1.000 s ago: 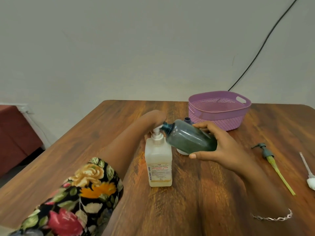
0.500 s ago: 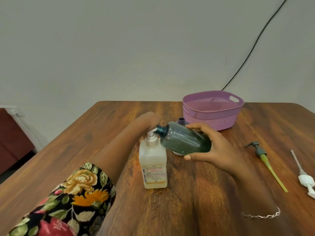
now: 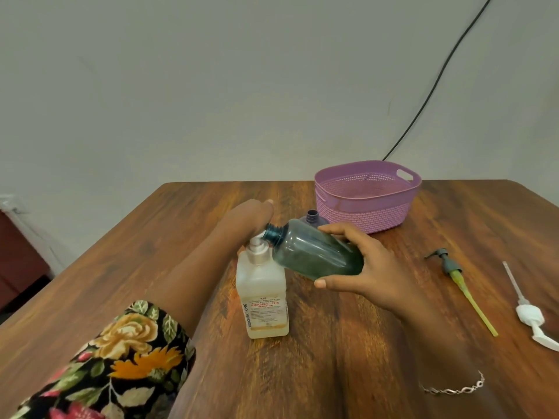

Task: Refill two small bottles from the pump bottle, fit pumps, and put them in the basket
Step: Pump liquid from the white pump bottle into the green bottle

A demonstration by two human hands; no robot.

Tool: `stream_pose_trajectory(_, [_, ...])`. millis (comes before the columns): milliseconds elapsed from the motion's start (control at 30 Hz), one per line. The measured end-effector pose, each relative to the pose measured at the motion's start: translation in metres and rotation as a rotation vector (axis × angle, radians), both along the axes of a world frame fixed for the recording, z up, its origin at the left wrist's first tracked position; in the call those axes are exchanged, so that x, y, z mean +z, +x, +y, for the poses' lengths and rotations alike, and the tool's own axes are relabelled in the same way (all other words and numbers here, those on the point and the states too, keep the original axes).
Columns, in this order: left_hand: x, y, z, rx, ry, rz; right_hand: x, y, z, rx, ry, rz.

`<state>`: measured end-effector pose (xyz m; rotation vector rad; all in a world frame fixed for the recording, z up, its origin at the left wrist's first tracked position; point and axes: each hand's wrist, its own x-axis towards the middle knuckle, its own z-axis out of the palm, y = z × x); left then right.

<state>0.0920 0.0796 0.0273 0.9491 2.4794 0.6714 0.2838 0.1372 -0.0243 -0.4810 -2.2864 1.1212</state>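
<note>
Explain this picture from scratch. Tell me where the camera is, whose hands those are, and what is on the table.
No machine here: a person wears one camera on the head, looking forward and down at both hands. The left hand, on the arm with the floral sleeve, presses on the head of the pump bottle, which stands on the wooden table. The right hand grips a small teal bottle, tilted with its open neck at the pump's spout. Behind it stands a second small bottle, mostly hidden. Farther back is a purple basket with nothing visible inside. To the right lie two loose pumps: a dark pump with a yellow-green tube and a white pump.
</note>
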Motion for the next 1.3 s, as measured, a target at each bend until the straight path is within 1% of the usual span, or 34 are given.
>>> stream_pose_trajectory(67, [0.005,0.003,-0.003,-0.002,-0.013,-0.049,0.001,0.000,-0.001,-0.002,-0.011,0.011])
stream_pose_trajectory(167, [0.018,0.007,-0.006,-0.010,-0.058,-0.216,0.004,0.000,0.000,0.008,-0.045,0.043])
stream_pose_trajectory(267, [0.020,0.007,-0.003,-0.080,-0.076,-0.254,0.006,0.000,0.003,0.006,-0.025,0.033])
stream_pose_trajectory(333, [0.015,0.004,0.000,-0.101,-0.036,-0.198,0.007,0.000,0.002,-0.008,-0.016,0.029])
stream_pose_trajectory(467, [0.002,0.003,0.002,-0.040,0.010,0.019,0.002,-0.001,0.000,-0.001,-0.009,-0.004])
stream_pose_trajectory(533, [-0.001,0.001,0.000,-0.030,0.028,0.061,0.000,-0.001,0.001,0.000,-0.016,0.005])
stream_pose_trajectory(567, [0.000,0.002,-0.001,-0.026,0.034,0.051,0.000,-0.001,0.001,0.003,-0.021,0.007])
stream_pose_trajectory(600, [0.001,0.003,-0.002,-0.031,0.042,0.021,0.001,-0.002,0.000,0.006,-0.023,0.007])
stream_pose_trajectory(700, [0.013,0.006,-0.006,-0.036,0.015,-0.172,0.005,-0.003,0.003,0.002,-0.011,0.021])
stream_pose_trajectory(767, [0.018,0.007,-0.006,-0.059,-0.019,-0.240,0.010,-0.003,0.005,-0.004,0.020,0.013])
stream_pose_trajectory(833, [0.016,0.006,-0.006,-0.075,-0.002,-0.214,0.014,-0.003,0.008,-0.003,0.040,0.007])
stream_pose_trajectory(1000, [-0.002,-0.002,-0.001,-0.047,0.061,0.060,0.013,-0.004,0.008,0.033,0.039,-0.018])
stream_pose_trajectory(1033, [-0.004,-0.003,0.000,-0.034,0.084,0.080,0.011,-0.004,0.007,0.035,0.031,-0.018])
stream_pose_trajectory(1100, [-0.005,-0.004,0.001,-0.026,0.101,0.039,0.009,-0.004,0.008,0.031,0.023,-0.013])
stream_pose_trajectory(1167, [0.001,-0.002,-0.002,-0.040,0.106,-0.078,0.009,-0.005,0.007,0.030,0.010,-0.007])
stream_pose_trajectory(1233, [0.009,-0.002,-0.004,-0.029,0.060,-0.196,0.011,-0.005,0.007,0.027,0.002,0.006])
stream_pose_trajectory(1300, [0.014,-0.001,-0.006,-0.028,-0.005,-0.225,0.014,-0.006,0.009,0.027,0.013,0.017])
